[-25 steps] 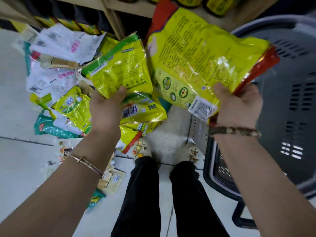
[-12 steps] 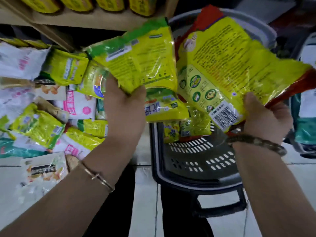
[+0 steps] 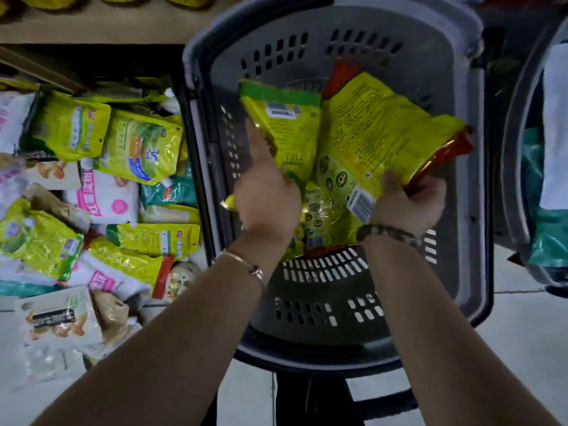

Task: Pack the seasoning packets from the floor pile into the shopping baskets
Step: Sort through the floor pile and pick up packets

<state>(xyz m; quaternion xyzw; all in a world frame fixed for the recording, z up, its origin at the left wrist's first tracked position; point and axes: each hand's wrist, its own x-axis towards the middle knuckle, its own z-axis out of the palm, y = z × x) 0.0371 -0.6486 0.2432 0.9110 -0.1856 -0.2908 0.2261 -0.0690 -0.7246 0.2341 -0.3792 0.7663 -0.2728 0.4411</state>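
Both my hands are inside a grey shopping basket (image 3: 473, 167). My left hand (image 3: 267, 192) grips a yellow packet with a green top band (image 3: 285, 124). My right hand (image 3: 408, 201) grips the corner of a large yellow and red packet (image 3: 384, 130) with a barcode. Under them, on the basket floor, lie more yellow packets (image 3: 322, 219). The floor pile of seasoning packets (image 3: 101, 192), yellow, white, pink and teal, spreads to the left of the basket.
A second basket (image 3: 516, 149) with teal and white packets stands at the right edge. A wooden shelf (image 3: 92, 29) with yellow goods runs along the top left. A basket handle (image 3: 378, 404) lies on the tiled floor near my legs.
The view and both hands swung right from the pile to over the basket. The two held packets came down from above the rim into the basket.
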